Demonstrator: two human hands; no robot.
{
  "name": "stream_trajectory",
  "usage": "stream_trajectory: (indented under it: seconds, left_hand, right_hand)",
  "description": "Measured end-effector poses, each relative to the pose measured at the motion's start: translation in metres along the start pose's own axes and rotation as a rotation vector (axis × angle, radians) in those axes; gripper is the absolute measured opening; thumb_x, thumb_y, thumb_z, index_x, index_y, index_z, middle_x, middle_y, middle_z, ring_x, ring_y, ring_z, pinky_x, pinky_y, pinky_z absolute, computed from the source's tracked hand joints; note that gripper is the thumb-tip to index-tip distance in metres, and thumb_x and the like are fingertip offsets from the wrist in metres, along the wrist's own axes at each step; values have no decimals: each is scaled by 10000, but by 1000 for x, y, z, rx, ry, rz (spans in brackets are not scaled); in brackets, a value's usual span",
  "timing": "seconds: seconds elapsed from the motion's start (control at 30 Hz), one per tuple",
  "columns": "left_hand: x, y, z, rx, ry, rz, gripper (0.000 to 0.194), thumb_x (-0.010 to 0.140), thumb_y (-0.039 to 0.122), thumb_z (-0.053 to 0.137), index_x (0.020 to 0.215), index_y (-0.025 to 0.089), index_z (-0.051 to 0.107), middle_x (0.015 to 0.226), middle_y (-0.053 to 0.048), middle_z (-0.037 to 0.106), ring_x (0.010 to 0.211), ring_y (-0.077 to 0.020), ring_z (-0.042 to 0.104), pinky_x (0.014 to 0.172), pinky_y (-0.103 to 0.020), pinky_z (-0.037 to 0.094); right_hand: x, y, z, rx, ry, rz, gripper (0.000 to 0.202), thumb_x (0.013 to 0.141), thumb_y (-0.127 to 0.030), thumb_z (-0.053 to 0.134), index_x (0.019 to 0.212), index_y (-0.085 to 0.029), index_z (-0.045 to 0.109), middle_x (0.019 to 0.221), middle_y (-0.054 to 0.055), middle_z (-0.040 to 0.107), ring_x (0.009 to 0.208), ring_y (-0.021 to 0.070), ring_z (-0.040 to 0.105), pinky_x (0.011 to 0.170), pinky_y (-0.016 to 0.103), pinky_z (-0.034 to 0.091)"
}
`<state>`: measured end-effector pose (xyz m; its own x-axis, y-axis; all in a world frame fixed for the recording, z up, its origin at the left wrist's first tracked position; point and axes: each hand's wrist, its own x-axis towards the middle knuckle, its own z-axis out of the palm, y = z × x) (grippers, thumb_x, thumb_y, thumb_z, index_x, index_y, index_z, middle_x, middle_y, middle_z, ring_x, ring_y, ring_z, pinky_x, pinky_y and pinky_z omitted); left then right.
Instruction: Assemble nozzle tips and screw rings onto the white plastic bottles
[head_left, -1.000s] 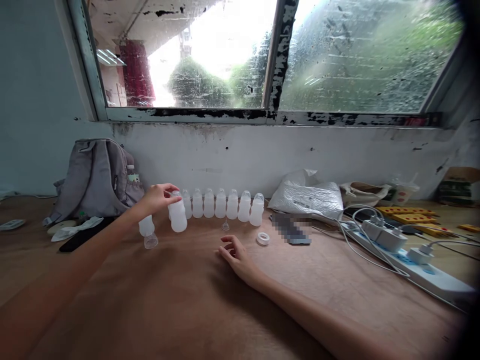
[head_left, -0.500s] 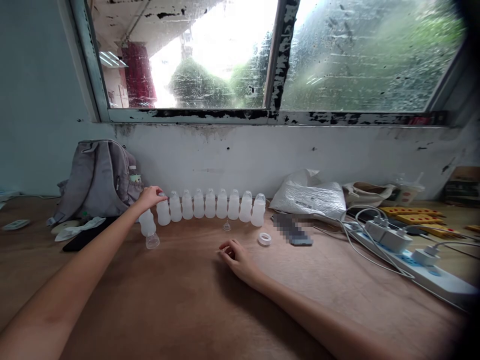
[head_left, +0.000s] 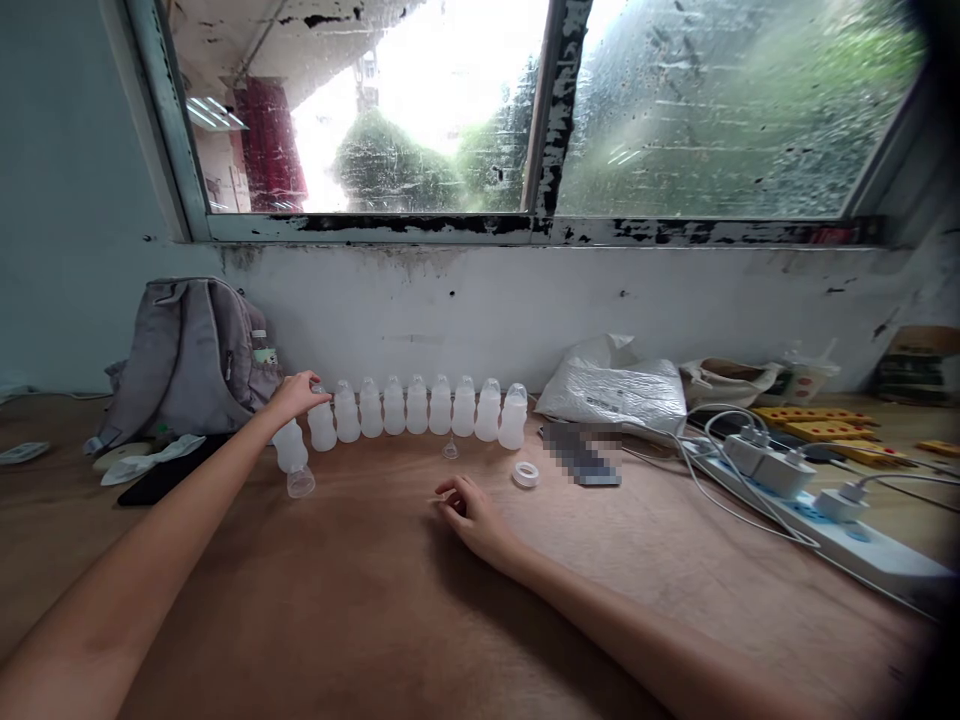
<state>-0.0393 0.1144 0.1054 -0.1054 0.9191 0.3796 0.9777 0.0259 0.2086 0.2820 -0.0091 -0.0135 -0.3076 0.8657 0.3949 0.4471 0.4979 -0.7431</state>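
Observation:
Several frosted white baby bottles with clear domed caps stand in a curved row near the wall. My left hand (head_left: pixel 298 393) is closed at the top of the leftmost baby bottle in the row (head_left: pixel 323 430), its fingers on the cap. Behind my left forearm stands another bottle (head_left: pixel 289 448), partly hidden, and a clear cap (head_left: pixel 301 482) is just in front of it. My right hand (head_left: pixel 471 512) rests on the table with loosely curled fingers and nothing visible in them. Beyond it are a clear nipple (head_left: pixel 450 450) and a white ring (head_left: pixel 525 474).
A grey backpack (head_left: pixel 187 360) leans at the left wall, with a black flat item (head_left: pixel 169 475) and white tissue (head_left: pixel 154 460) before it. On the right are a phone (head_left: pixel 592 465), a silver plastic bag (head_left: pixel 622 385), a power strip (head_left: pixel 862 550) with cables, and yellow strips (head_left: pixel 829 430).
The whole view has shifted slightly left as the camera turned. My left hand stays at the same bottle's top, and my right hand keeps its place and pose.

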Motion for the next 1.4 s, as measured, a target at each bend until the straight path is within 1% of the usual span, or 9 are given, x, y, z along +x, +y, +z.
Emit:
stream_trajectory:
  seconds: [0.2, 0.3, 0.43, 0.63, 0.83, 0.97, 1.1, 1.27, 1.4]
  left_hand:
    - [-37, 47, -1, -56, 313, 192, 290, 759, 337, 456, 977, 176, 559, 1005, -86, 589, 999, -252, 493, 837, -327, 384]
    - [-63, 86, 20, -259, 118, 294, 250, 775, 313, 448, 959, 184, 558, 962, -61, 603, 932, -213, 529, 813, -298, 394]
    - [-83, 137, 71, -313, -54, 344, 240, 764, 357, 486, 925, 204, 576, 867, -19, 638, 757, -151, 585, 658, -221, 437]
    - [-87, 184, 125, -309, -119, 308, 272, 763, 358, 502, 927, 154, 575, 960, -100, 601, 934, -238, 532, 789, -340, 396]
    - [-101, 174, 108, -330, -66, 391, 199, 808, 322, 456, 893, 182, 569, 957, -77, 587, 961, -235, 491, 823, -371, 338]
    - [-124, 150, 85, -354, -59, 451, 195, 804, 353, 463, 880, 208, 568, 940, -44, 591, 912, -210, 500, 792, -343, 347]
    - [-153, 130, 78, -413, -94, 521, 201, 806, 373, 454, 883, 226, 567, 938, -37, 584, 912, -211, 494, 789, -346, 350]
    - [-170, 119, 88, -468, -163, 521, 228, 791, 366, 477, 956, 226, 548, 975, -46, 571, 936, -219, 489, 821, -370, 352]
    - [-167, 118, 90, -644, -164, 469, 317, 738, 353, 546, 1020, 212, 518, 1016, -63, 561, 967, -220, 493, 844, -359, 371]
  right_hand:
    - [1, 6, 0, 4, 19, -13, 108, 756, -187, 468, 848, -191, 524, 814, 15, 522, 707, 122, 530, 660, 263, 438]
    - [4, 9, -1, 4, 48, -37, 107, 753, -165, 456, 832, -186, 525, 831, 19, 514, 696, 115, 530, 651, 255, 440]
    - [6, 12, -4, -17, 72, -54, 130, 743, -125, 443, 821, -185, 526, 818, 18, 509, 679, 112, 527, 633, 247, 442]
    - [8, 17, -15, -188, 93, -173, 162, 738, -94, 427, 833, -187, 519, 868, 36, 512, 782, 145, 517, 713, 278, 417]
    - [20, 25, -43, -604, 69, -152, 173, 766, -147, 417, 896, -186, 525, 940, 83, 520, 901, 212, 483, 811, 371, 336]
    - [32, 36, -70, -857, 3, 122, 222, 732, -197, 465, 945, -171, 522, 1006, 149, 504, 965, 294, 451, 797, 479, 293]
    - [38, 47, -89, -866, -126, 288, 293, 661, -116, 504, 950, -155, 533, 1004, 182, 519, 963, 339, 471, 752, 506, 313]
    - [40, 45, -90, -799, -151, 226, 288, 669, -73, 489, 953, -107, 524, 899, 164, 572, 864, 264, 536, 717, 362, 394]
    - [38, 23, -69, -610, -70, -13, 273, 742, -164, 490, 1015, -149, 484, 952, 95, 558, 860, 190, 536, 745, 303, 415]
